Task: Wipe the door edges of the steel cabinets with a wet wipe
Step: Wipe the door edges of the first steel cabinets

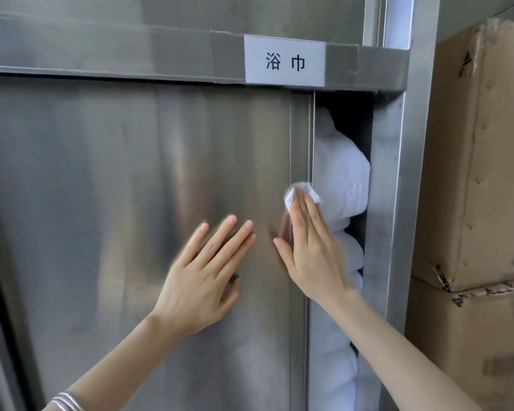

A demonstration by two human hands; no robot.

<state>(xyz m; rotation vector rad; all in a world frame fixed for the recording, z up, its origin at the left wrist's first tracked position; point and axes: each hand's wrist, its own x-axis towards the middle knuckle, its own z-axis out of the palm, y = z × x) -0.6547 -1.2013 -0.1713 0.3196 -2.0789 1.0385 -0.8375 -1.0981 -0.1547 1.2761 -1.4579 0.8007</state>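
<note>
A brushed steel sliding cabinet door [131, 203] fills the left and middle of the head view. Its right vertical edge [300, 137] stands a little apart from the cabinet frame, leaving a narrow gap. My right hand [312, 250] lies flat with straight fingers and presses a white wet wipe [291, 195] against that door edge at mid height. My left hand [204, 280] rests flat on the door face just left of it, fingers spread.
White folded towels [341, 179] are stacked inside the gap. A steel frame post [398, 203] bounds the opening on the right. A white label [285, 60] sits on the rail above. Taped cardboard boxes [481, 173] stand at the far right.
</note>
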